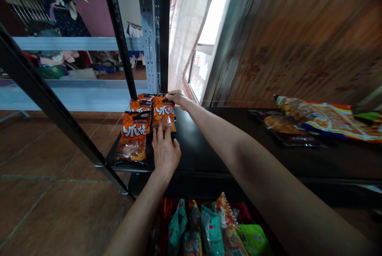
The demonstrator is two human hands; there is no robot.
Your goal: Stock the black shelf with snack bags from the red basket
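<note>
An orange snack bag [163, 112] with white lettering stands upright near the left end of the black shelf [205, 148]. At its top right corner my right hand [179, 98] has its fingers closed on the black edge. My left hand [165, 152] lies against the lower front of this bag, fingers stretched out and thumb apart. Just left of it, a matching snack bag [133, 136] leans in front of another orange bag [140, 106]. More of the same kind show behind, partly hidden.
On the shelf's right lie a dark snack packet [286, 126] and a large colourful bag [331, 118]. Below is a red container [165, 208] with several snack bags. A black shelf post [53, 96] crosses the left; a curtain [191, 21] hangs behind.
</note>
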